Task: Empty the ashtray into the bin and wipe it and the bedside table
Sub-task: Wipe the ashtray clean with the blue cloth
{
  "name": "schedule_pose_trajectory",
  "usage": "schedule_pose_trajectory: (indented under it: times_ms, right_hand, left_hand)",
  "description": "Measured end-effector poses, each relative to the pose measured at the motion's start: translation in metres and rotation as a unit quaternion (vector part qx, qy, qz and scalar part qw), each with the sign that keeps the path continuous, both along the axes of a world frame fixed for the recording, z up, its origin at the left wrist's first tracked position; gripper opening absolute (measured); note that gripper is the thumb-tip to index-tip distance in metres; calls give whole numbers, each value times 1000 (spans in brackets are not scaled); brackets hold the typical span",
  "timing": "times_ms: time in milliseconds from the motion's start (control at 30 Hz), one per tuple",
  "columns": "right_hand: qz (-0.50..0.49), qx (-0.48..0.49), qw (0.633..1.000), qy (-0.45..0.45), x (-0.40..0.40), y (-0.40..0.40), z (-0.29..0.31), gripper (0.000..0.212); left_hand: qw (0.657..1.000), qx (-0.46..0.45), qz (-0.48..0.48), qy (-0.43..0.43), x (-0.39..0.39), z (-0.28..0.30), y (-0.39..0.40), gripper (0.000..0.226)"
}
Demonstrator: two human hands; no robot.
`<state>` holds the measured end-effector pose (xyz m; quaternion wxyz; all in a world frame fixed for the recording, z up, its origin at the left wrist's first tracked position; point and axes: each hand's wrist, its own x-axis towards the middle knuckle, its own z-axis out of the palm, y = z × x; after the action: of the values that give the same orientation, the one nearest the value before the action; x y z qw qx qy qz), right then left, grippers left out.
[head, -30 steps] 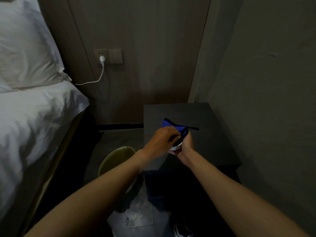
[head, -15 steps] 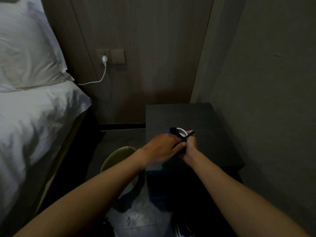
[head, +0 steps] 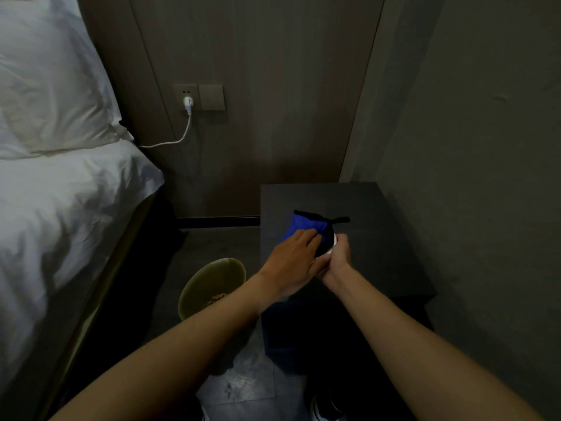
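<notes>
While mostly hidden by cloth and fingers, the ashtray (head: 329,249) is held just above the near part of the bedside table (head: 373,214); only a white rim sliver is seen, so facing and long axis cannot be told. It is gripped from the right side by the right hand (head: 338,262), fingers curled round the rim. A blue cloth (head: 303,224) with black edging, soft and crumpled, is pressed onto it by the left hand (head: 291,262), fingers bent over the fabric; a black strip is seen pointing right. Table top is dark, matte, rectangular, set against the right wall. A round olive-green bin (head: 212,288) with brownish debris inside is seen on the floor left of the table. White bedding (head: 60,208) is seen far left.
</notes>
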<state>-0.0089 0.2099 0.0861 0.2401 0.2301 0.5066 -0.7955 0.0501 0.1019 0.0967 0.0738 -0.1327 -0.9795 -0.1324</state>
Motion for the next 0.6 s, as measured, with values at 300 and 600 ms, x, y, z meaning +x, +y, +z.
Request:
schedule_pose_trajectory:
  times_ms: [300,600]
  right_hand:
    - [-46,-84,995,-24,0,0,8,55]
    - [-54,-37,997,-26,13,-3,3,56]
  left_hand:
    - [997,19,-70,4,-1,10,3,56]
    - [996,73,-49,-19,5,11,-4,36]
